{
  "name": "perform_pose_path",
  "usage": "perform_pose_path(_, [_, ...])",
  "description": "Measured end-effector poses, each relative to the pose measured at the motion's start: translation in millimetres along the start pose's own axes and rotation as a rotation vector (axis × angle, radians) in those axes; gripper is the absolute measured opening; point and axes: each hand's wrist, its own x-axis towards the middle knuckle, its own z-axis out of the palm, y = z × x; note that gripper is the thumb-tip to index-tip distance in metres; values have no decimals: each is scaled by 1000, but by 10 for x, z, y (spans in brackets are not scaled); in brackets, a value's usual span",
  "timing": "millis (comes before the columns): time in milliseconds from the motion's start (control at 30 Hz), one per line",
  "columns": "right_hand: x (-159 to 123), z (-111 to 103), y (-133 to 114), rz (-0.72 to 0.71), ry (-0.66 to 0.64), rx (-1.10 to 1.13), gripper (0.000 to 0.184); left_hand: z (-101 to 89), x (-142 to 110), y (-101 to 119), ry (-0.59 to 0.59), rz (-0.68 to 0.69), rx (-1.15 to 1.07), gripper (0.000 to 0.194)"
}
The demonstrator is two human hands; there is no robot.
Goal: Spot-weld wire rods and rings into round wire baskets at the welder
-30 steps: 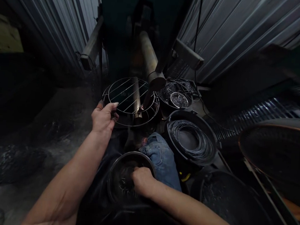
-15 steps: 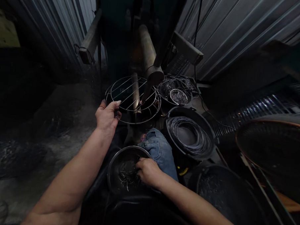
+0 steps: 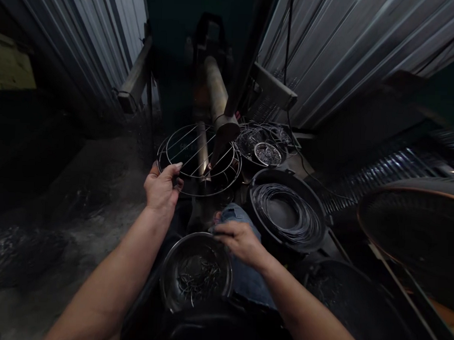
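The person sits close behind a round wire rack [image 3: 186, 191] that rests on a central rod [image 3: 202, 149], and their left hand [image 3: 161, 189] grips its near rim, the fingers curled over the wire. That grip looks meant to keep the rack steady, since the rod alone seems a loose support. Just in front of the person from the rack, a steel bowl [image 3: 197, 235] sits low against their dark clothing, with short wire pieces [image 3: 197, 281] lying in the bottom, probably placed there to be within easy reach. The right hand [image 3: 239, 239] hangs between the rack and a denim-covered leg [image 3: 246, 286], its fingers pressed together and drawn to a point, though I cannot tell from here whether they pinch a wire piece. To the right of the rack, a black tub [image 3: 275, 178] holds a neat coil of dark wire [image 3: 285, 212], and beyond that lies a tangle of bare wire [image 3: 251, 141] around a small round wire frame [image 3: 267, 154], all apparently kept close as stock. Behind the rack, a thick metal pipe [image 3: 215, 89] runs back between sheets of corrugated metal [image 3: 329, 59]
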Motion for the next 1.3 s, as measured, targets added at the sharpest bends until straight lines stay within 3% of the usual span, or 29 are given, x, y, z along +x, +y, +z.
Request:
perform_pose_path(133, [462, 43, -141, -65, 480, 355, 18, 15, -14, -19, -15, 18, 4, 43])
perform_pose_path(233, [714, 109, -195, -58, 598, 409, 19, 20, -21, -20, -13, 41, 28, 41])
perform_pose_path(400, [821, 136, -156, 40, 619, 327, 21, 16, -12, -18, -12, 88, 56, 45])
perform_pose_path(800, [800, 72, -176, -8, 457, 199, 16, -42, -45, 19, -26, 129, -2, 41])
perform_pose_path(1000, [873, 184, -220, 69, 602, 278, 24, -53, 29, 37, -7, 42, 9, 41])
perform_pose_path(1300, [887, 240, -230, 70, 627, 479, 22, -81, 149, 22, -26, 57, 13, 43])
